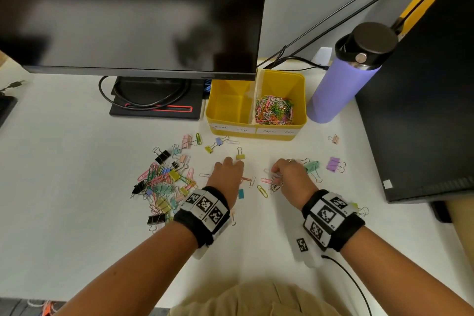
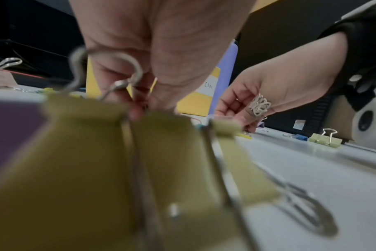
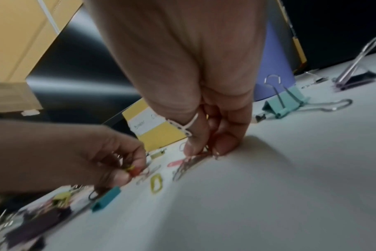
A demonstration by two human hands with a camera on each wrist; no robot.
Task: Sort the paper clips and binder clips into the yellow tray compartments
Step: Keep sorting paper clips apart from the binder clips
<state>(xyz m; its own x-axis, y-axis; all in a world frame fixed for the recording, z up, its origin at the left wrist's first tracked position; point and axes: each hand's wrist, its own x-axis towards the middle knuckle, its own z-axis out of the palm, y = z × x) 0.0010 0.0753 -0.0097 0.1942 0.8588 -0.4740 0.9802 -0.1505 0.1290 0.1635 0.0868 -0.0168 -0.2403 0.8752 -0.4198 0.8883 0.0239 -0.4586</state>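
1. From overhead, the yellow tray (image 1: 256,120) holds a heap of paper clips (image 1: 274,110) in its right compartment; its left, labelled for binder clips, looks bare. A mixed pile (image 1: 164,179) lies on the desk (image 1: 77,161) well left of the tray, so I'd judge sorting under halfway. Both hands work just in front of the tray.
2. Left wrist view: the left hand (image 2: 161,59) points down, fingertips pinched on something small; blurred olive binder clips (image 2: 97,169) block the detail.
3. Right wrist view: the right hand (image 3: 204,101) reaches down, fingers pinching a bunch of paper clips (image 3: 193,163) at the desk, in front of the tray.
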